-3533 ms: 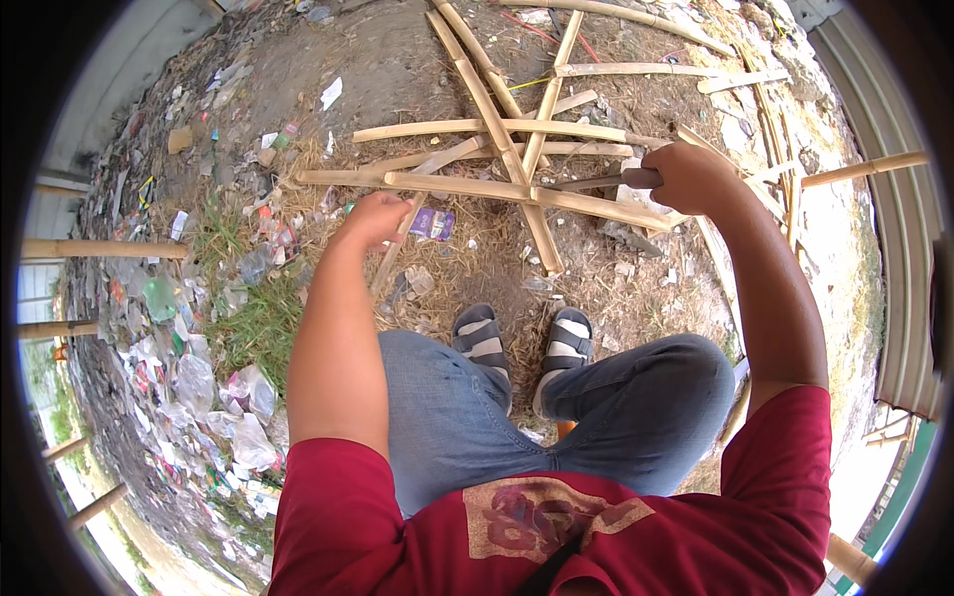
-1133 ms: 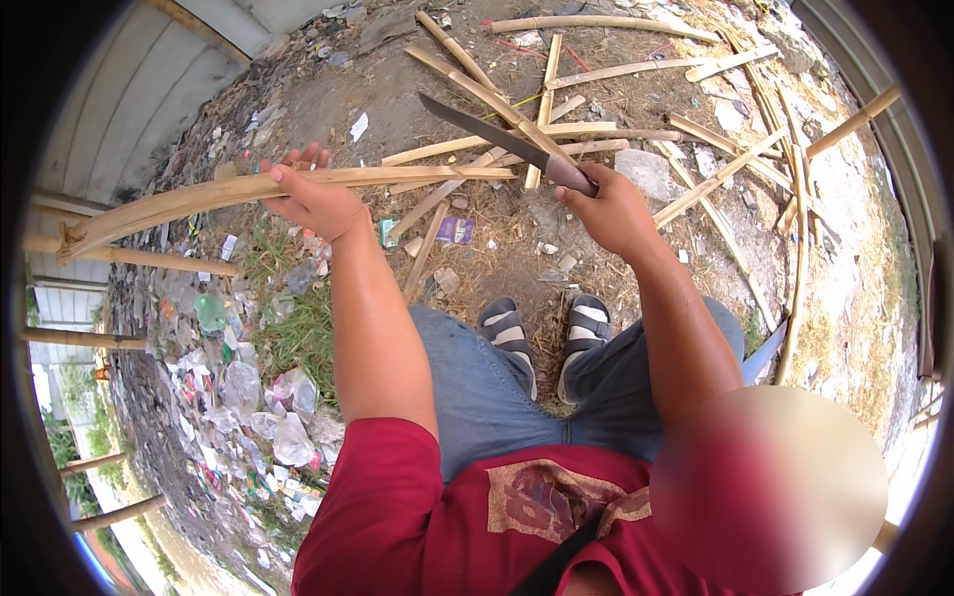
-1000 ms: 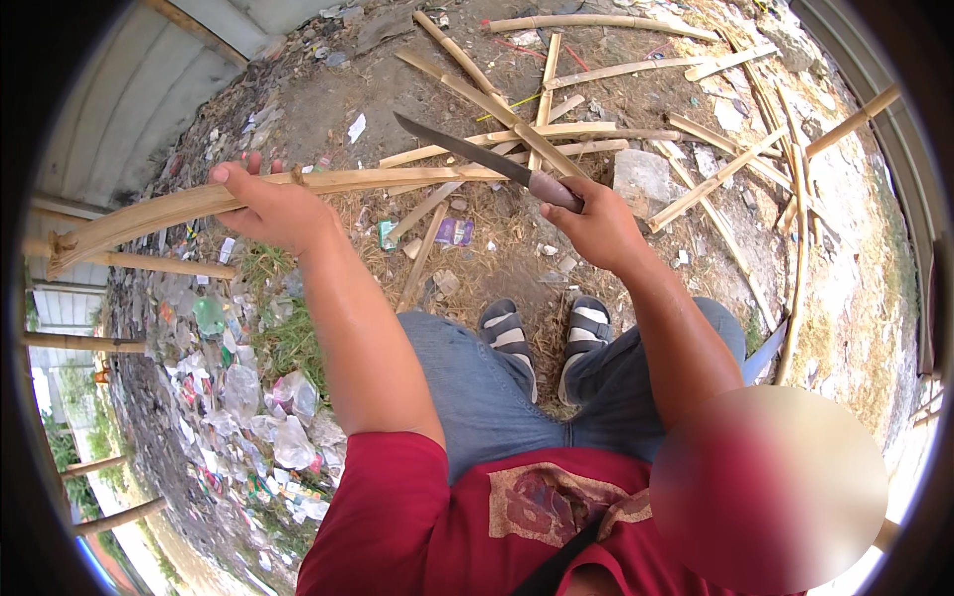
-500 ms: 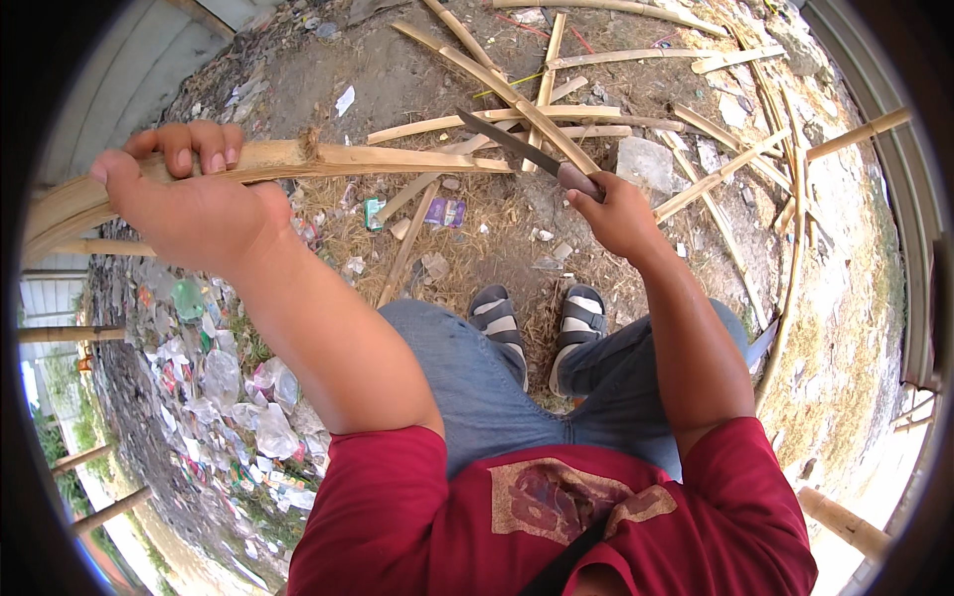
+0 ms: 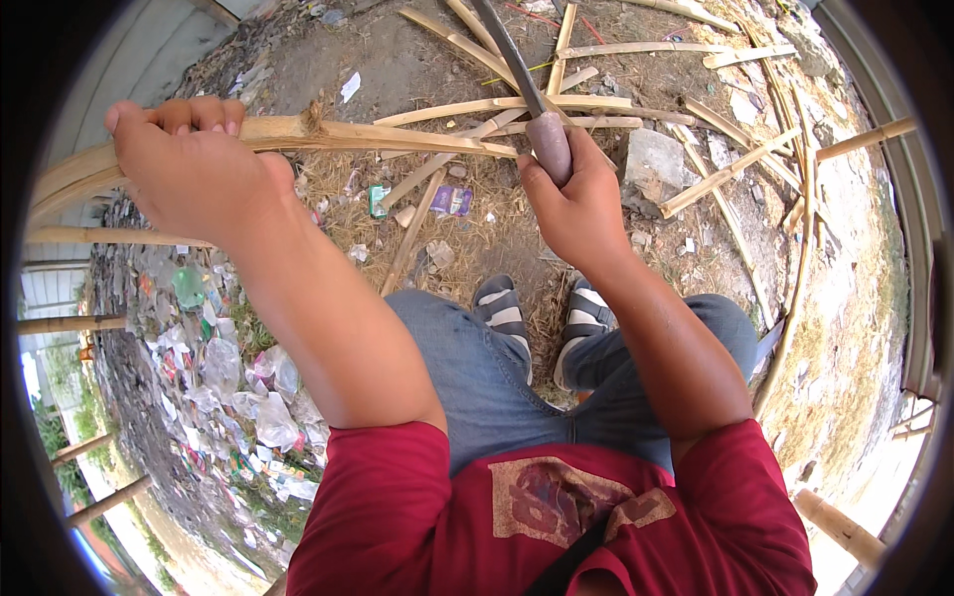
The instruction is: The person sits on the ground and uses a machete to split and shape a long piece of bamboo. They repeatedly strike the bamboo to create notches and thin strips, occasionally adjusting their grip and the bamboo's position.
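Observation:
My left hand (image 5: 199, 164) is wrapped round a long split bamboo strip (image 5: 388, 136) on the left. The strip runs across in front of me, with a rough node just beyond my fingers, and narrows toward its right end. In my right hand (image 5: 581, 204) is a knife (image 5: 524, 74), gripped by its thick greyish handle. Its long dark blade points up and away from me, past the top edge of the view. The strip's thin end lies close beside my right thumb; whether they touch I cannot tell.
Several bamboo strips (image 5: 586, 50) lie crossed on the ground ahead and to the right. A grey concrete block (image 5: 653, 164) sits right of my right hand. Plastic litter (image 5: 224, 368) covers the ground at left. My sandalled feet (image 5: 502, 310) are below my hands.
My right hand has moved left and nearer the strip's end. The knife has swung from pointing up-left to pointing nearly straight away. My left hand still holds the strip, slightly shifted.

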A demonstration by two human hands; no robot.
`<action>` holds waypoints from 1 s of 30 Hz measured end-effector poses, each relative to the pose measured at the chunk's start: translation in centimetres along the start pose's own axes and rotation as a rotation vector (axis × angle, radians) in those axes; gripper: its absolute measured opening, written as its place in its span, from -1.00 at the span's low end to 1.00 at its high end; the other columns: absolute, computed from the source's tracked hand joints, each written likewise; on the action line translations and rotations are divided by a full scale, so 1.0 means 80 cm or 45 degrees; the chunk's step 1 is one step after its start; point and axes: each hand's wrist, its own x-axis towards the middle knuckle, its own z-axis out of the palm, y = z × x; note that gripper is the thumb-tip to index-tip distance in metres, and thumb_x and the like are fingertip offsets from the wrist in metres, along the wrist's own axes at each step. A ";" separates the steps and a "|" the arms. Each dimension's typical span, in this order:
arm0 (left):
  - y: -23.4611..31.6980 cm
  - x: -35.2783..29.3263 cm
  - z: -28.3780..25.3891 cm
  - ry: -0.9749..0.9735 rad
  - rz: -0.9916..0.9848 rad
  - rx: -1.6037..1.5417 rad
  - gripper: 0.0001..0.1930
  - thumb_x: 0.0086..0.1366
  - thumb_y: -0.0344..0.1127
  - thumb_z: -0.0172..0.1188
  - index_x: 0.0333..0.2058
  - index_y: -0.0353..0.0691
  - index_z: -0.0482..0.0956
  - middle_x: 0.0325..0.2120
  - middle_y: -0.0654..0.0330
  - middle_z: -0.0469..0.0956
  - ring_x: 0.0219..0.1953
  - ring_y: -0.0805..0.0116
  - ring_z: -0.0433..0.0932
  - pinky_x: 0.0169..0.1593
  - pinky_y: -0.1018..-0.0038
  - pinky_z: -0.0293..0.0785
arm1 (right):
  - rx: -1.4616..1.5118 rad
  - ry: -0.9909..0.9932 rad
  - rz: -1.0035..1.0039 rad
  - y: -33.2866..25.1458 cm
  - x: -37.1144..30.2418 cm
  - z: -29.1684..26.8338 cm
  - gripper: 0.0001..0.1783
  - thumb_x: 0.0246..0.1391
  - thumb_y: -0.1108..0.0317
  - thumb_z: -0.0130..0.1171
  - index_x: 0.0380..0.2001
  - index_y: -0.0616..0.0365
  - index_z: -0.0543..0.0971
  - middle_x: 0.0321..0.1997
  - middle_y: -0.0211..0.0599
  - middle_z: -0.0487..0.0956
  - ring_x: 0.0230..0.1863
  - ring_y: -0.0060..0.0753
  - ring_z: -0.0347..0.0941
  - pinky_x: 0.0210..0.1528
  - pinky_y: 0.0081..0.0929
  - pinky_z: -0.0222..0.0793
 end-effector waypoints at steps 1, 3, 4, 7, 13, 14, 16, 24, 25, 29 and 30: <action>0.000 0.001 -0.001 0.005 -0.003 0.007 -0.76 0.39 -0.21 -0.07 -0.43 -0.14 0.17 -0.62 0.30 0.07 -0.64 0.47 0.06 -0.53 0.46 0.05 | 0.040 0.029 -0.027 -0.003 -0.002 0.004 -0.60 0.08 0.22 0.23 -0.12 0.28 0.45 -0.35 0.21 0.62 -0.30 0.25 0.59 -0.22 -0.06 0.47; 0.001 0.006 0.000 0.014 -0.011 0.007 -0.77 0.39 -0.23 -0.07 -0.43 -0.13 0.16 -0.63 0.30 0.07 -0.64 0.47 0.06 -0.54 0.45 0.04 | -0.277 -0.103 0.096 0.054 -0.020 0.027 -0.62 0.05 0.29 0.20 -0.12 0.26 0.40 -0.35 0.24 0.61 -0.26 0.31 0.57 -0.16 0.06 0.47; 0.001 0.009 0.000 0.026 -0.047 -0.045 -0.77 0.39 -0.23 -0.08 -0.44 -0.13 0.16 -0.63 0.30 0.07 -0.64 0.47 0.06 -0.54 0.45 0.04 | -0.475 -0.250 0.210 0.092 -0.027 0.035 -0.62 0.03 0.32 0.19 -0.10 0.26 0.40 -0.32 0.25 0.61 -0.22 0.32 0.57 -0.12 0.09 0.46; -0.009 0.011 -0.004 0.031 -0.120 -0.144 -0.76 0.41 -0.23 -0.09 -0.44 -0.13 0.15 -0.64 0.30 0.07 -0.64 0.47 0.05 -0.54 0.45 0.04 | -0.477 -0.285 0.298 0.144 -0.031 0.052 -0.63 -0.02 0.34 0.17 -0.12 0.26 0.47 -0.26 0.25 0.60 -0.16 0.33 0.54 -0.10 0.05 0.42; -0.018 0.015 0.012 -0.114 -0.109 -0.126 -0.76 0.42 -0.21 -0.11 -0.44 -0.12 0.15 -0.65 0.30 0.06 -0.64 0.47 0.04 -0.53 0.48 0.04 | -0.412 -0.284 0.311 0.118 -0.004 0.030 -0.66 -0.05 0.32 0.18 -0.21 0.30 0.51 -0.29 0.22 0.60 -0.18 0.28 0.54 -0.10 -0.03 0.43; -0.017 0.011 0.018 -0.156 -0.113 -0.119 -0.76 0.42 -0.21 -0.11 -0.44 -0.12 0.15 -0.65 0.30 0.06 -0.64 0.47 0.04 -0.52 0.48 0.04 | -0.376 -0.232 0.262 0.103 -0.004 0.025 -0.67 -0.05 0.32 0.19 -0.21 0.30 0.51 -0.31 0.19 0.60 -0.22 0.22 0.54 -0.12 -0.07 0.44; -0.007 0.007 0.024 -0.200 -0.100 -0.110 -0.76 0.41 -0.22 -0.11 -0.44 -0.12 0.15 -0.65 0.30 0.05 -0.64 0.47 0.03 -0.52 0.49 0.04 | -0.308 -0.130 0.170 0.069 -0.003 0.006 -0.68 -0.04 0.32 0.21 -0.22 0.29 0.52 -0.33 0.15 0.59 -0.30 0.12 0.55 -0.17 -0.16 0.45; 0.022 0.010 0.023 -0.293 0.030 -0.048 -0.78 0.35 -0.23 -0.03 -0.42 -0.15 0.17 -0.64 0.29 0.05 -0.64 0.48 0.02 -0.52 0.49 0.03 | 0.042 0.003 0.045 0.001 -0.003 -0.029 -0.73 -0.01 0.39 0.19 -0.21 0.24 0.49 -0.40 0.06 0.60 -0.38 0.00 0.58 -0.26 -0.21 0.45; 0.021 0.010 0.022 -0.305 0.037 -0.056 -0.79 0.34 -0.25 -0.03 -0.42 -0.16 0.18 -0.64 0.29 0.05 -0.63 0.48 0.02 -0.52 0.49 0.03 | 0.059 0.011 0.064 0.001 -0.004 -0.029 -0.73 -0.01 0.39 0.19 -0.21 0.24 0.49 -0.41 0.04 0.59 -0.40 -0.04 0.58 -0.27 -0.24 0.45; 0.021 0.007 0.025 -0.279 0.070 -0.044 -0.81 0.33 -0.28 -0.05 -0.42 -0.16 0.18 -0.64 0.29 0.06 -0.63 0.48 0.03 -0.52 0.49 0.03 | -0.071 -0.106 0.117 0.011 -0.028 -0.013 -0.70 0.00 0.38 0.18 -0.17 0.24 0.47 -0.35 0.12 0.61 -0.31 0.12 0.59 -0.22 -0.11 0.48; 0.022 0.006 0.027 -0.257 0.080 -0.031 -0.82 0.33 -0.29 -0.05 -0.43 -0.16 0.18 -0.64 0.30 0.06 -0.63 0.48 0.03 -0.52 0.49 0.03 | -0.230 -0.191 0.181 0.034 -0.036 0.003 -0.69 0.00 0.38 0.17 -0.16 0.24 0.46 -0.34 0.14 0.62 -0.29 0.16 0.59 -0.19 -0.07 0.48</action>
